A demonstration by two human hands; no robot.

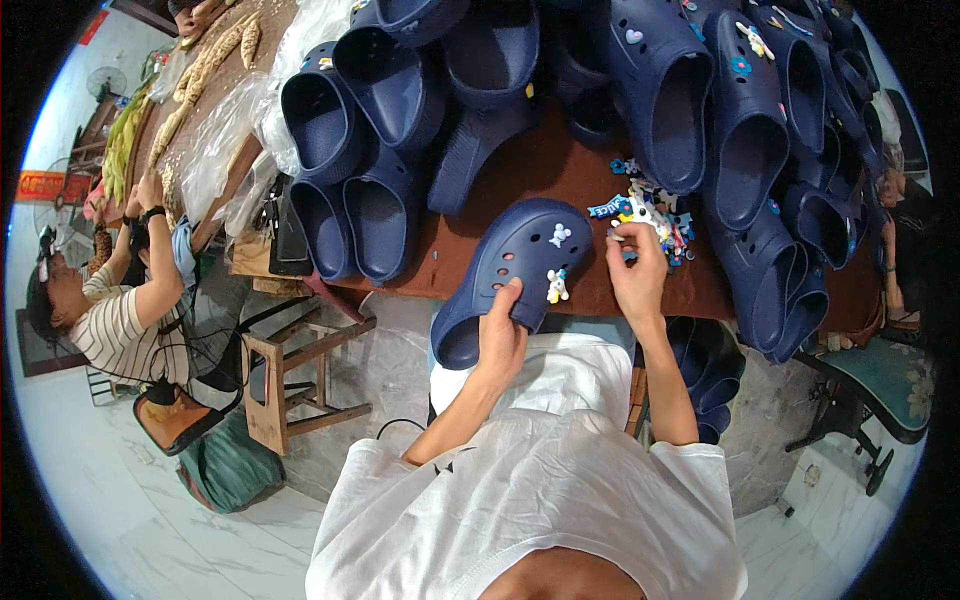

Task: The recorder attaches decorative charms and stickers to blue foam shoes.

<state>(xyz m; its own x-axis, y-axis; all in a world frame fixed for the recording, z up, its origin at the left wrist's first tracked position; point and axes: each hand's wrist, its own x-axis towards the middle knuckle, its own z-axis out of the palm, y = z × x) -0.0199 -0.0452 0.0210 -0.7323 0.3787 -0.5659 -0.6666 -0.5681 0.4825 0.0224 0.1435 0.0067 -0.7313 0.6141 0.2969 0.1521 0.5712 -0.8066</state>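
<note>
My left hand (502, 338) grips a navy blue foam clog (520, 235), thumb on its upper near the opening. The clog is tilted, toe pointing away. Two charms sit in its holes: a small pale one (560, 235) and a white cartoon figure (557, 287). Just to the right, my right hand (639, 278) is closed in a pinch at the near edge of a pile of colourful shoe charms (655, 213). Whatever lies between those fingertips is too small to make out.
Navy clogs (385, 220) stand stacked at the left of the brown-covered table (545, 150); more clogs (750, 150), some with charms, crowd the right. A wooden stool (290, 370) is at the left. Farther left another person (130, 310) works at another table. A wheeled chair (880, 390) stands right.
</note>
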